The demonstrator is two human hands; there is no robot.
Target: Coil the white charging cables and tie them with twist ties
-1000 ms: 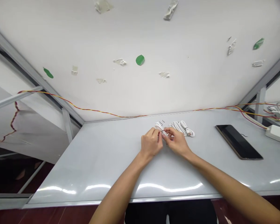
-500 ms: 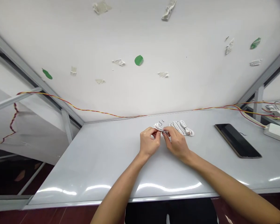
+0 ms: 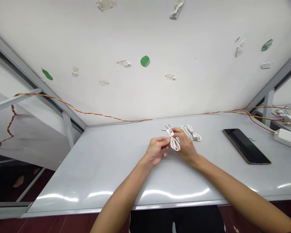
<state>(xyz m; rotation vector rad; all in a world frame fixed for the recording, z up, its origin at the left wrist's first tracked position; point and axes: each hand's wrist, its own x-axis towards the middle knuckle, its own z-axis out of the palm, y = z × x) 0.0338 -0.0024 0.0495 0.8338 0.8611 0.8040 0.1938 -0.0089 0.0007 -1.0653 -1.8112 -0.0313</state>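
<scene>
Right grip [image 3: 186, 145] clenched on coiled white cable [image 3: 175, 144] over the surface [image 3: 99, 171] | left grip [image 3: 156, 150] released, just beside it | Risk: slackened pinch could drop loops onto second cable [image 3: 190, 132], tangling both

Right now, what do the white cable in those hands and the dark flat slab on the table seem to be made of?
The white cable looks like smooth, glossy rubbery plastic, judging by its soft bends and sheen. The dark slab seems glass-faced, since its black surface shines; its brownish edge could be metal or plastic.
</scene>
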